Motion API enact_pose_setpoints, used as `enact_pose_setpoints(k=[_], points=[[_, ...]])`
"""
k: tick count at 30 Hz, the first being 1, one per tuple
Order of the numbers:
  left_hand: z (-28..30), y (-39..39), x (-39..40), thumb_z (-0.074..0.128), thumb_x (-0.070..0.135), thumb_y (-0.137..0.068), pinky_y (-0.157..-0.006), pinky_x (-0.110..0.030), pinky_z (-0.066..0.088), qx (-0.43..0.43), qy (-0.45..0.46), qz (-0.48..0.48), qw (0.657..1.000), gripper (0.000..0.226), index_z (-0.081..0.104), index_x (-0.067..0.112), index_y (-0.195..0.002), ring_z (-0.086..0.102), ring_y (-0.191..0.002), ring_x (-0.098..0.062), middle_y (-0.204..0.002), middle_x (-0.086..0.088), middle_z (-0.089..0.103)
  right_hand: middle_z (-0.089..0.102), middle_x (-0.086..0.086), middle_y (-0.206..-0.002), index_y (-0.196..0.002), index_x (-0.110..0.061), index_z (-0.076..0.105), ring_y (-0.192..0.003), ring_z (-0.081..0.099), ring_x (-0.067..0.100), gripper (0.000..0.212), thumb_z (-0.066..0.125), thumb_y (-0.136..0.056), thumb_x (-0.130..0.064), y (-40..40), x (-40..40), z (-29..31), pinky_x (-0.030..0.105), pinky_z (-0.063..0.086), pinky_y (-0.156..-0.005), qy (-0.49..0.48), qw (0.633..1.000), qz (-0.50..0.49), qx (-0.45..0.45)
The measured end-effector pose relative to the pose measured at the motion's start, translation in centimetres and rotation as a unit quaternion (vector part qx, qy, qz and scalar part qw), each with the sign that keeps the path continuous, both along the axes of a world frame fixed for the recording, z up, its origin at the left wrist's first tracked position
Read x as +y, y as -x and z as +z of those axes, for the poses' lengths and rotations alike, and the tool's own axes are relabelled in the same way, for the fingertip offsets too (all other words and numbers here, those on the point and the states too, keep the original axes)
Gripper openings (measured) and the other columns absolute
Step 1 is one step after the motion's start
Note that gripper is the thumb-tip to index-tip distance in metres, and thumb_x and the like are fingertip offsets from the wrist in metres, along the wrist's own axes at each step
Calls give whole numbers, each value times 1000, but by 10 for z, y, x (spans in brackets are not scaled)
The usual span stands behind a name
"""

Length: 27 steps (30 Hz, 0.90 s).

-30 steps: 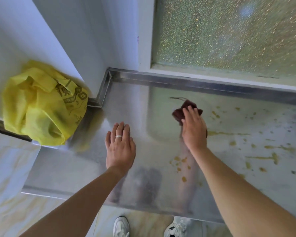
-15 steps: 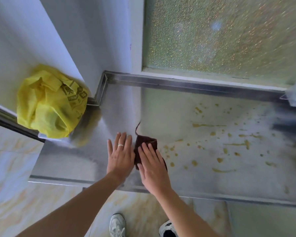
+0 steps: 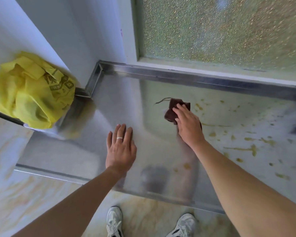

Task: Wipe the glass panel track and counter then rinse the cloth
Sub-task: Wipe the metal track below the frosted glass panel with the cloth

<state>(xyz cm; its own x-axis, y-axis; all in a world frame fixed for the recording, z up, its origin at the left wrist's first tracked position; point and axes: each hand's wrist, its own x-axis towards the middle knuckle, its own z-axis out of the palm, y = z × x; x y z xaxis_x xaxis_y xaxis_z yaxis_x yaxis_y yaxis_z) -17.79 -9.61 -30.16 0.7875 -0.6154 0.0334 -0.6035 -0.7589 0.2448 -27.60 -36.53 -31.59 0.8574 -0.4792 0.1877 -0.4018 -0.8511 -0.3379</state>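
Note:
A steel counter [image 3: 61, 151] runs below a frosted glass panel [image 3: 220, 29], and the metal track [image 3: 186, 79] lies along the panel's foot. My right hand [image 3: 189, 124] presses a dark maroon cloth [image 3: 171, 112] flat on the counter's middle, fingers spread over it, a loose thread trailing left. Yellow-brown spatters [image 3: 246, 147] cover the counter to the right of the cloth. My left hand [image 3: 120, 149] rests flat on the steel to the left, palm down, fingers together, a ring on one finger, holding nothing.
A crumpled yellow plastic bag [image 3: 32, 93] sits at the counter's left end against the white wall [image 3: 46, 31]. The counter's front edge [image 3: 75, 177] drops to a marbled floor, where my white shoes [image 3: 114, 221] stand.
My right hand has pushed the cloth from beside my left hand near the front edge back toward the track and to the right. My left hand has stayed in place.

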Motion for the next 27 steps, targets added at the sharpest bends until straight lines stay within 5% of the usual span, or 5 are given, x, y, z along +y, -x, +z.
enact_pose_setpoints(k=[5,12,16,27], points=[[4,6,-6,38,29,-98,-122,-51,23,-10,14,19,1000,46,53,13,-138,35,-147,-31,-148,-13,49,63,20,-136,-125,-3,66,-122,64,36,33,56,-96,-11,11,46,9,46,57,-90,-22,997,-36,-59],[2,30,-57,41,22,-100,-119,-49,26,39,72,58,995,29,57,16,-124,37,-145,-26,-143,-8,52,34,0,-164,-153,-19,44,-154,26,17,47,42,-107,-30,104,153,8,39,35,-117,-46,992,113,7],[2,26,-85,38,23,-100,-118,-51,26,38,70,23,997,34,57,15,-127,39,-144,-25,-143,-8,52,32,0,-165,-154,-17,43,-156,22,17,48,42,-108,-29,102,116,5,40,31,-120,-18,988,156,13],[1,21,-152,32,36,-99,-126,-55,8,60,15,-9,998,50,40,31,-148,13,-157,-19,-162,-2,34,39,0,-162,-153,-18,44,-152,31,19,48,38,-107,-31,36,-37,-3,38,29,-122,12,999,29,28]])
